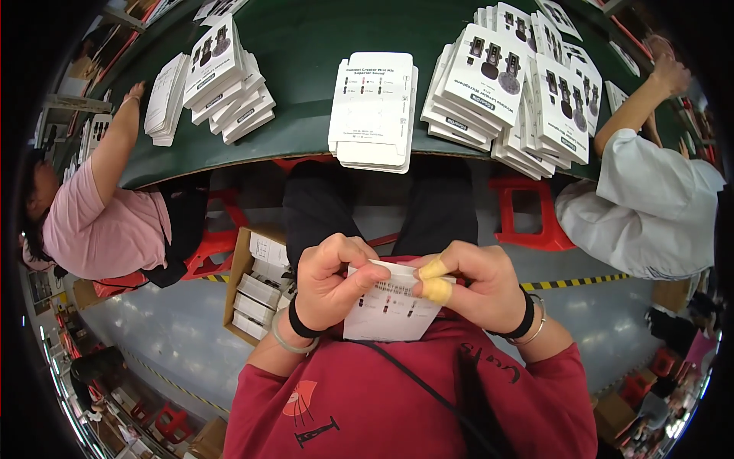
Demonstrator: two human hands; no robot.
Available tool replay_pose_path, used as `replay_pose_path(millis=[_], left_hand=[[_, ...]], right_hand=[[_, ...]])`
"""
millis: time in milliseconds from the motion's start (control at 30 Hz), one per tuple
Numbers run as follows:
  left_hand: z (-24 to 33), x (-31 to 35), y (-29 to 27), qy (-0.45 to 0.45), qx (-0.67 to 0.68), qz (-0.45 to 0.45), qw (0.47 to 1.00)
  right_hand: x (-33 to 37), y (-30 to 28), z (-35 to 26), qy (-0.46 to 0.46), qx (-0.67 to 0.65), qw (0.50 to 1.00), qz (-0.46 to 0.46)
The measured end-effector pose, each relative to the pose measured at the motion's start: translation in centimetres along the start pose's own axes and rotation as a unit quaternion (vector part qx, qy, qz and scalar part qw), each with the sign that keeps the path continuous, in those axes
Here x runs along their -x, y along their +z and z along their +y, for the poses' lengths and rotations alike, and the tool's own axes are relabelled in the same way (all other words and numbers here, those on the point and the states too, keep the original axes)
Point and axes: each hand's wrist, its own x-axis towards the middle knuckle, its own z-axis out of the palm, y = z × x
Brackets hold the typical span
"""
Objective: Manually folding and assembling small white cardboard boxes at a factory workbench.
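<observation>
Both hands, left hand [332, 279] and right hand [478, 283], pinch a white card [386, 310]; beyond them, card stacks [375, 111] lie on the counter [306, 46].

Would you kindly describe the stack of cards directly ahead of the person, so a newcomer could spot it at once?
Start at the green table and go to the middle of its near edge. The white stack there lies between two groups of stacks, showing a plain white face with small print, while its neighbours show dark product pictures.
</observation>
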Motion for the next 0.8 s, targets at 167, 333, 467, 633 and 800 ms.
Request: replay_pose_path(millis=[167,333,467,633,800], left_hand=[[-0.5,-0.5,0.6,0.007,0.025,0.06,0.998],[1.2,-3.9,1.0,-0.015,0.223,0.151,0.963],[-1.6,-10.2,-3.1,0.022,-0.168,0.23,0.958],[-7.3,-13.6,-5.5,0.007,-0.607,0.225,0.762],[-9.0,-15.2,-7.1,-0.123,-0.499,0.15,0.845]], right_hand=[[-0.2,-1.0,-2.2,-0.046,0.134,0.99,-0.027],[0.8,-3.4,-6.1,-0.066,0.187,0.98,0.034],[-0.2,-4.8,-6.6,-0.247,0.164,0.866,0.403],[-6.9,-10.3,-1.4,-0.359,0.494,0.686,0.395],[-8.0,-10.8,0.9,-0.261,0.617,0.645,0.369]])
